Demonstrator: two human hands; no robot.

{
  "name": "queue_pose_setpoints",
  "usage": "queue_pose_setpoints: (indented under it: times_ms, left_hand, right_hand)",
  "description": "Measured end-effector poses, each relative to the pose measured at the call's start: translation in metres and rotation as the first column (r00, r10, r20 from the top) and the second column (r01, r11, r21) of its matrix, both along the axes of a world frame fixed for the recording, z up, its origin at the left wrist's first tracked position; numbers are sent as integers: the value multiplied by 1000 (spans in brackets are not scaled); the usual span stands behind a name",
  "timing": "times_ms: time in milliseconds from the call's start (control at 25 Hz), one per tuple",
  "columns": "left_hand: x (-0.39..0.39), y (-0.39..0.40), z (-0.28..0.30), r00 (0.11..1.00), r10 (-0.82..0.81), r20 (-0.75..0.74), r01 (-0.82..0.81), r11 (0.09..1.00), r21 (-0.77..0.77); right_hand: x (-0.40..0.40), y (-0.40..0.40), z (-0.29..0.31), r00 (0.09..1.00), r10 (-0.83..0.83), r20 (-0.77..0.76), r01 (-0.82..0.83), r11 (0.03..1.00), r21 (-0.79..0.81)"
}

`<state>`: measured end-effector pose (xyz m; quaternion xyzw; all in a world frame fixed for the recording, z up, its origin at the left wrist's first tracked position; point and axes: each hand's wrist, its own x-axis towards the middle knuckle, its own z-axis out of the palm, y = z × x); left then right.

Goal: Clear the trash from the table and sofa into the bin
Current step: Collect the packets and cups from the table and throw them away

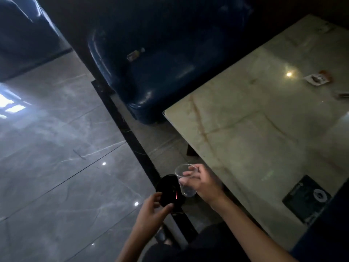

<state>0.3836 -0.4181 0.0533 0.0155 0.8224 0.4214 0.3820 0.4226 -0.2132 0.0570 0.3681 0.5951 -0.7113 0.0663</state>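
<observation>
My right hand (203, 183) grips a clear plastic cup (186, 183) just above the round black bin (168, 190), which stands on the floor by the near corner of the marble table (245, 138). Beside the bin's near rim, my left hand (153, 210) hovers with fingers spread and nothing in it. A small plastic bottle (135, 53) lies on the dark blue sofa (160, 76). A crumpled wrapper (318, 79) rests on the far right of the table, and another bit of litter (342, 95) shows at the frame's right edge.
A black mat with a white ring (306, 198) lies on the table's near right. Glossy grey floor tiles (56, 157) spread to the left, split by a black strip (128, 137). A second blue seat (24, 35) is at the top left.
</observation>
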Motion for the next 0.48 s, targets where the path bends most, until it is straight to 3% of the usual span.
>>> queue_pose_setpoints:
  times_ms: [160, 320, 480]
  left_hand:
    - [-39, -128, -8, 984, 178, 33, -174, 979, -104]
    - [-78, -206, -21, 931, 363, 37, -355, 926, -130]
    - [-122, -208, -26, 950, 296, 99, -281, 950, -139]
  right_hand:
    - [-66, -69, -7, 995, 86, -44, -82, 992, 101]
    - [-91, -108, -25, 979, 194, 64, -204, 953, 223]
    - [-94, -116, -54, 971, 172, 169, -211, 944, 252]
